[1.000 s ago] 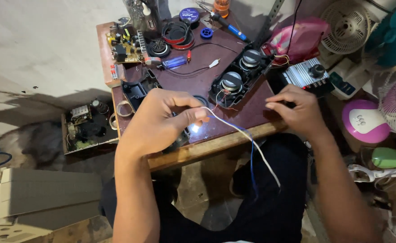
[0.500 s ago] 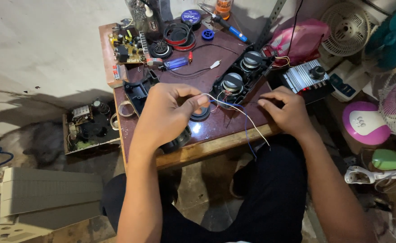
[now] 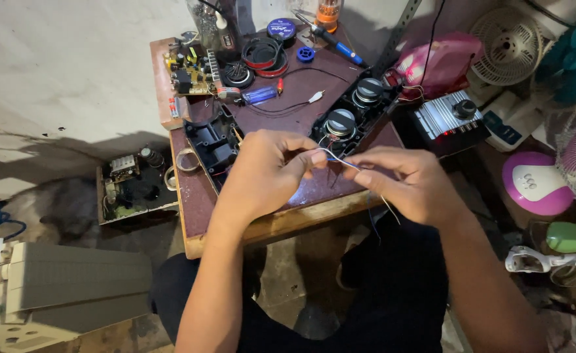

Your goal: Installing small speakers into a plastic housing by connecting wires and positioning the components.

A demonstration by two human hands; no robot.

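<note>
We've got the thin white wire (image 3: 336, 159) pinched between left hand (image 3: 265, 171) and right hand (image 3: 409, 180) over the table's (image 3: 196, 196) front edge, seemingly mid-job with its tail hanging free, beside the black speaker housing (image 3: 353, 111); round blue tin (image 3: 281, 28) and orange-capped bottle (image 3: 328, 13) at the back.

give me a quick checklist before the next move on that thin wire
1. Left hand pinches the thin wire: ok.
2. Right hand pinches it too: ok.
3. Wire run between the hands in sight: ok.
4. Bare wire end: cannot tell, too small.
5. Black speaker housing just behind the hands, apart from them: ok.
6. Free edge of the small table in front: ok.
</note>
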